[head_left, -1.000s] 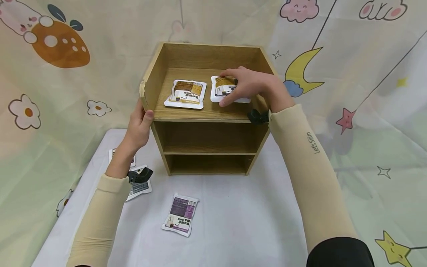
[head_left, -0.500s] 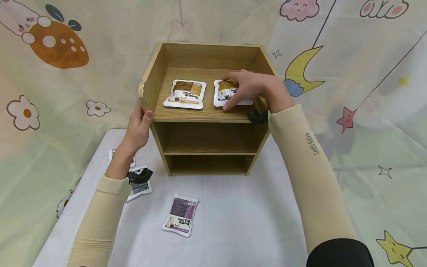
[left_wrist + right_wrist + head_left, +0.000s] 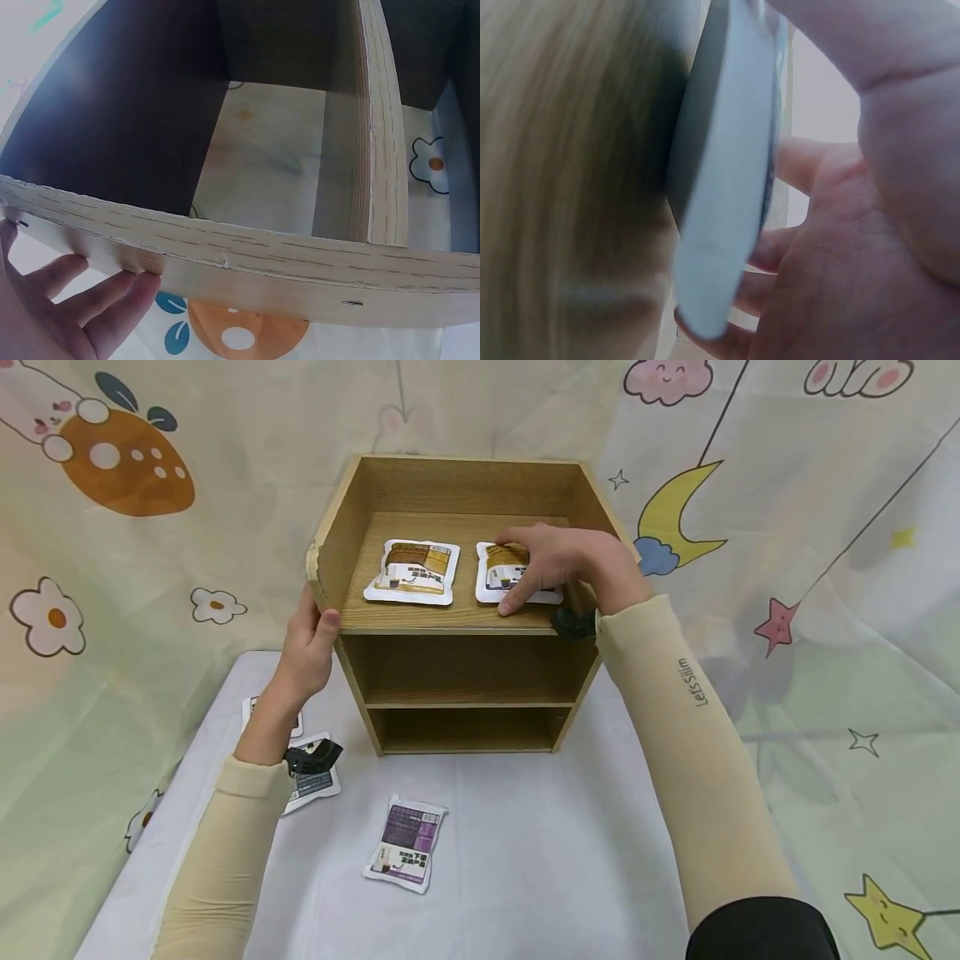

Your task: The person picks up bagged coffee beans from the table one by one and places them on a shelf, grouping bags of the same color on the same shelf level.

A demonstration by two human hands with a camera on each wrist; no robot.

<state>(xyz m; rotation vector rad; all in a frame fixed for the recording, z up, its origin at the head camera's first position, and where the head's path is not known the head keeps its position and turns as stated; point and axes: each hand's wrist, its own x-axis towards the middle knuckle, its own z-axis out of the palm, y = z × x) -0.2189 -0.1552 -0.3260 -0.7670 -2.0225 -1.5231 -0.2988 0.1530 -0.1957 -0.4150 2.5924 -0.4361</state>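
Observation:
A wooden shelf unit stands in the middle, its upper level turned toward me. My left hand holds its left side panel, thumb at the front edge and fingertips on the outer face in the left wrist view. On the upper level, my right hand grips a white food pouch with a gold label, thumb at its near edge and fingers at its far edge. The hand covers its right part. Close up, this pouch is tilted beside blurred wood. A similar brown-labelled pouch lies to its left.
On the white tablecloth, a purple-labelled pouch lies in front of the unit. A grey-labelled pouch and another pouch are partly hidden by my left forearm. A printed cloth backdrop surrounds the table.
My right hand has shifted the gold-labelled pouch slightly toward the front of the upper level and a little away from the brown-labelled one. My left hand keeps its place on the side panel.

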